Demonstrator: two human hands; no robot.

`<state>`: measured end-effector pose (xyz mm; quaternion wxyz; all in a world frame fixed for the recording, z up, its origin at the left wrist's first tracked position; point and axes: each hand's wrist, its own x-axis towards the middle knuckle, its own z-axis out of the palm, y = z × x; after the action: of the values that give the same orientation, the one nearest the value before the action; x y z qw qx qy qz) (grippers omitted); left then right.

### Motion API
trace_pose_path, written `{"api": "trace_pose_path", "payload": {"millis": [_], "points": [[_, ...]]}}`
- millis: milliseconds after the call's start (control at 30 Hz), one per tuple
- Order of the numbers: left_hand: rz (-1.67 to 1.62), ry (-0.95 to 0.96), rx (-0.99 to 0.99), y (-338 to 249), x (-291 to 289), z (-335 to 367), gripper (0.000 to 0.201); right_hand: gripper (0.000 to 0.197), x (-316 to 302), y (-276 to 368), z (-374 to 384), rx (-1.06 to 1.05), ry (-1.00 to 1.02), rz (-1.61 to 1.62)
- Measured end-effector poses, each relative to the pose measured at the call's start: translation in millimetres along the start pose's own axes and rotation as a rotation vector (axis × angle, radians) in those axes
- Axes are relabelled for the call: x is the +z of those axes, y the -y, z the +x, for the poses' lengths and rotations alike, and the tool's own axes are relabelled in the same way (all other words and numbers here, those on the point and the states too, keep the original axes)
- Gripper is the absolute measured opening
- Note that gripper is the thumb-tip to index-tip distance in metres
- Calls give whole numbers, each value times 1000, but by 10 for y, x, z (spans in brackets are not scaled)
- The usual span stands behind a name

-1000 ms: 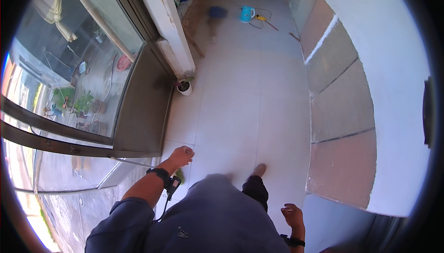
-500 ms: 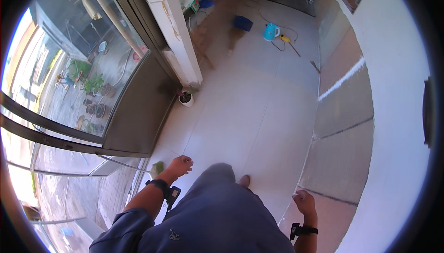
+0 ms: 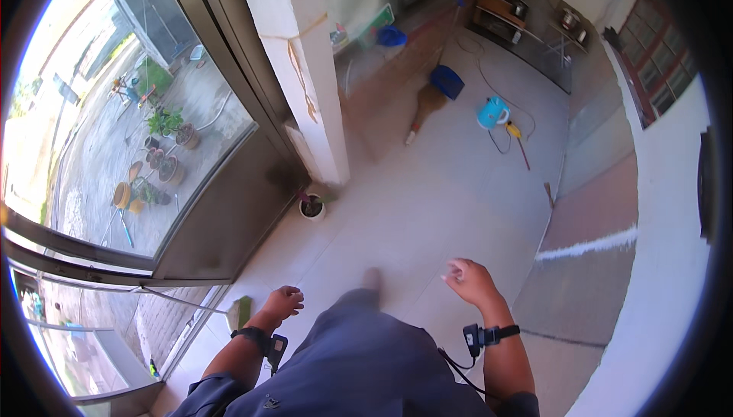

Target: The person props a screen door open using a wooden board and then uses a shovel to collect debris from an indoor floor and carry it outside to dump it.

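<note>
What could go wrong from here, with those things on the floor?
The person's foot might catch the blue kettle and knock it over. The broom, lying on the floor, could trip someone. The white plant pot beside the pillar might get kicked.

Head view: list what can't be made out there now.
In the head view:
- Left hand: palm hidden by its own curled fingers.
- Right hand: palm mostly hidden by its back.
- Forward foot: blurred.
- Other foot: hidden behind the dark clothing.
- Far brown stand: details too small.
</note>
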<state>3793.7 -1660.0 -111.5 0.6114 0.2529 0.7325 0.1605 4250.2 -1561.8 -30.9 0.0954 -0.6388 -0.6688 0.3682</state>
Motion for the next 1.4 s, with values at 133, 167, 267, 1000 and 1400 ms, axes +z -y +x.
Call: {"api": "trace_pose_path", "payload": {"millis": [133, 167, 267, 1000, 1400], "points": [[-96, -75, -21, -370, -159, 172, 41, 40, -252, 594, 1299, -211, 23, -18], [-175, -137, -27, -377, -207, 167, 39, 41, -291, 748, 1617, -259, 36, -9], [-294, -252, -66, -441, -245, 92, 37, 44, -449, 1140, 2473, -367, 49, -31], [-815, -748, -394, -1590, 1514, -440, 45, 32, 422, 2826, 6694, -1183, 177, 256], [-825, -742, -494, -1950, 1451, -99, 45, 43, -444, 2717, 6572, -905, 402, 186]]}}
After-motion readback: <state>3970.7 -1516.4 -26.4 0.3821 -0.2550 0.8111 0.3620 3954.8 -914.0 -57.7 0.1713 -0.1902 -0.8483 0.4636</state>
